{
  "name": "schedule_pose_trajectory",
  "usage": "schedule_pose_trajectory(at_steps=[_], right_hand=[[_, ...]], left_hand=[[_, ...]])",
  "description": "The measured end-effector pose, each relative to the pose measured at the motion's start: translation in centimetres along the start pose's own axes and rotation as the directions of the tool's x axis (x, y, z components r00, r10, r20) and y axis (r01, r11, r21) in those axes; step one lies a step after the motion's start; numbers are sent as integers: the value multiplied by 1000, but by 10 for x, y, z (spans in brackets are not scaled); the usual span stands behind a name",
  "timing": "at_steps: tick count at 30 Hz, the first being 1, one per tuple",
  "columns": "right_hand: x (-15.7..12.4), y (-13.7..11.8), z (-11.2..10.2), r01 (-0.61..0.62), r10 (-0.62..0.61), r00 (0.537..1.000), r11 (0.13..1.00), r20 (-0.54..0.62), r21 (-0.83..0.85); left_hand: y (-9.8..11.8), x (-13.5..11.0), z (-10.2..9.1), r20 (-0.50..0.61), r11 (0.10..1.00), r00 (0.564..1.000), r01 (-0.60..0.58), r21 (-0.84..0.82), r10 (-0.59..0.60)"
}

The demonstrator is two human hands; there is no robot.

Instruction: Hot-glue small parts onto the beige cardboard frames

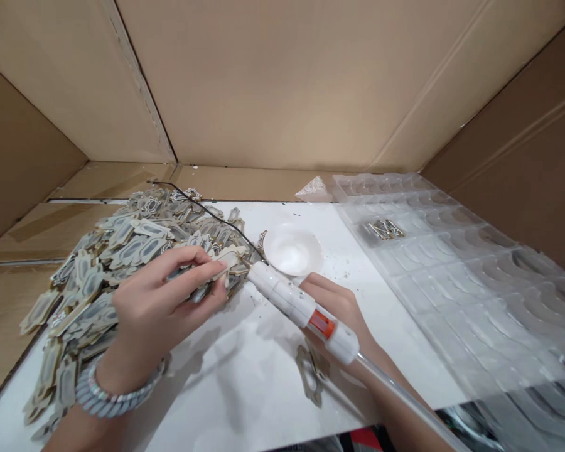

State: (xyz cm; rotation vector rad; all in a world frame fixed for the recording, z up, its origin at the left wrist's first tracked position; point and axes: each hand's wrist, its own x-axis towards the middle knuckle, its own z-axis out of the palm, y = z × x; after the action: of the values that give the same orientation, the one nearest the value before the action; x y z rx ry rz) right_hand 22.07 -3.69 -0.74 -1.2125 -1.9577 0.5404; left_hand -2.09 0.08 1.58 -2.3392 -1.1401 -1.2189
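Observation:
My left hand (169, 295) is closed in a pinch on a small flat cream-coloured piece (228, 258) at the near edge of a big heap of similar flat pieces (108, 251). My right hand (341, 307) grips a white glue gun (304, 304) with an orange switch. Its tip points left and meets the pinched piece. A clear glue stick (405, 395) runs out of the gun's back along my forearm. A thin black cord (207, 213) lies over the heap.
A small white bowl (292, 250) stands just behind the gun. A clear plastic tray with round pockets (475, 270) fills the right side, with several small metal parts (383, 230) in one pocket. One flat piece (311, 373) lies on the white table (245, 376). Cardboard walls (282, 81) enclose the space.

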Motion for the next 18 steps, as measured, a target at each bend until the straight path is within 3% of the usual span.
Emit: schedule_pose_trajectory(at_steps=[3, 8, 18], right_hand=[[0, 1, 1, 21, -21, 999, 1000, -41, 5], [-1, 0, 1, -12, 12, 1000, 1000, 12, 4], [-1, 1, 0, -42, 42, 999, 999, 4, 17]], left_hand=[[-1, 0, 1, -4, 1000, 1000, -14, 2, 14], [0, -1, 1, -10, 1000, 1000, -7, -11, 7], [0, -3, 1, -24, 1000, 999, 30, -4, -31]])
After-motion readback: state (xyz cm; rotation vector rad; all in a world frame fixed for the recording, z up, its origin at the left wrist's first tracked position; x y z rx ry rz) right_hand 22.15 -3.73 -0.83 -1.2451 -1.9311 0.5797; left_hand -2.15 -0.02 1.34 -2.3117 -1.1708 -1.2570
